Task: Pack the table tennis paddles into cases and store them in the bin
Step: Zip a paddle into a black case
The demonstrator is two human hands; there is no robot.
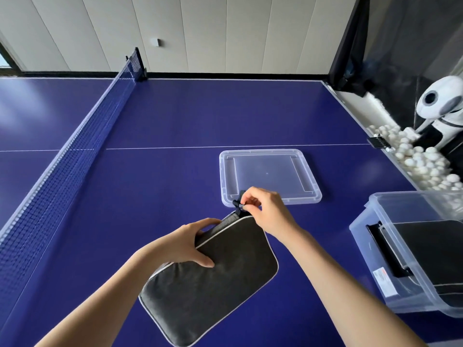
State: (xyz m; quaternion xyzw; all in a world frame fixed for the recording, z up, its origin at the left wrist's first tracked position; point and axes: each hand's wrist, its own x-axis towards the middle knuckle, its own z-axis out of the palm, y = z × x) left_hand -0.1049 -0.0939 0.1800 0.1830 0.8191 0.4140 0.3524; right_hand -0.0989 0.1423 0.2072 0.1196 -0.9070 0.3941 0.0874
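On the blue ping-pong table [175, 116], left hand [185, 244] grips the grey paddle case [213, 279] while right hand [263, 209] pinches the zipper pull [238, 202], so probably best to pull steady along the seam, bin [370, 236] just right.

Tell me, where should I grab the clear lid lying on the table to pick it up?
Grab the clear lid by its raised rim, probably at the near edge, coming from above. It lies flat on the table, so only the rim gives fingers something to pinch. Both hands are busy now: the left hand holds the gray case and the right hand pinches its zipper pull.
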